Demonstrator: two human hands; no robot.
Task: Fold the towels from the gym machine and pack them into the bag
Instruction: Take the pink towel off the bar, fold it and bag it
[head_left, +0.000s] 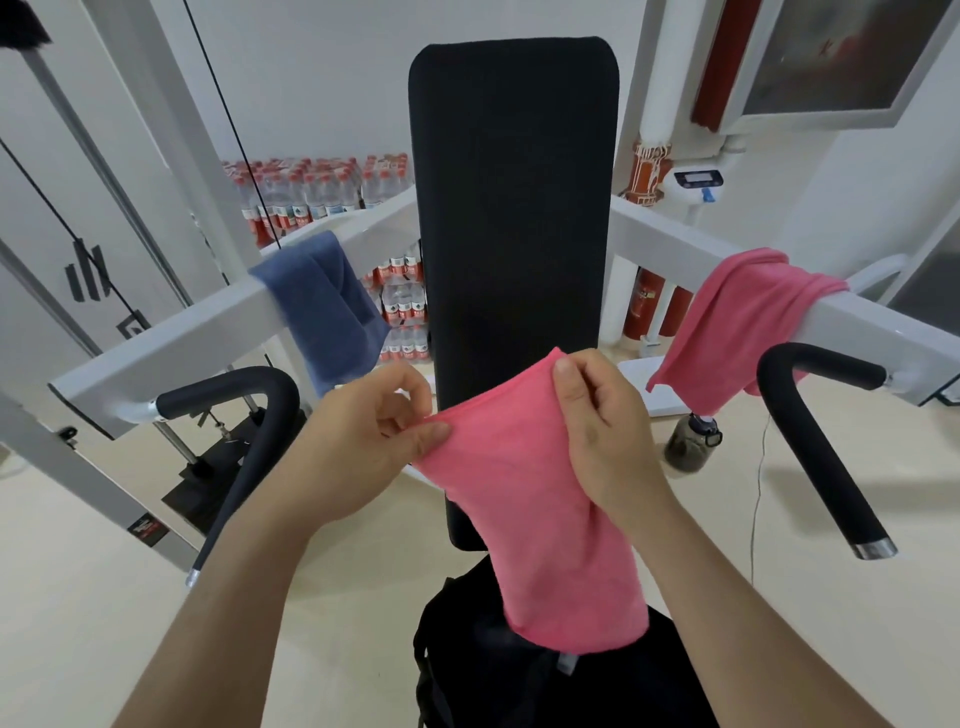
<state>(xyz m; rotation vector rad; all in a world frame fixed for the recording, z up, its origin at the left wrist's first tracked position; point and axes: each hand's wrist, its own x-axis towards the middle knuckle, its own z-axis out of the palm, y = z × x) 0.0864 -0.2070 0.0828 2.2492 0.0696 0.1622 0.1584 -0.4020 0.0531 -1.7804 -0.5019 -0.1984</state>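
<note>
A pink towel hangs folded in front of me, its lower end dangling over a black bag at the bottom centre. My left hand pinches its upper left edge and my right hand grips its upper right corner. A blue towel is draped over the machine's left white arm. Another pink towel lies over the right white arm.
The black back pad stands upright straight ahead. Black padded handles curve down at the left and right. A dark water bottle stands on the floor at the right. Packs of bottled water are stacked behind.
</note>
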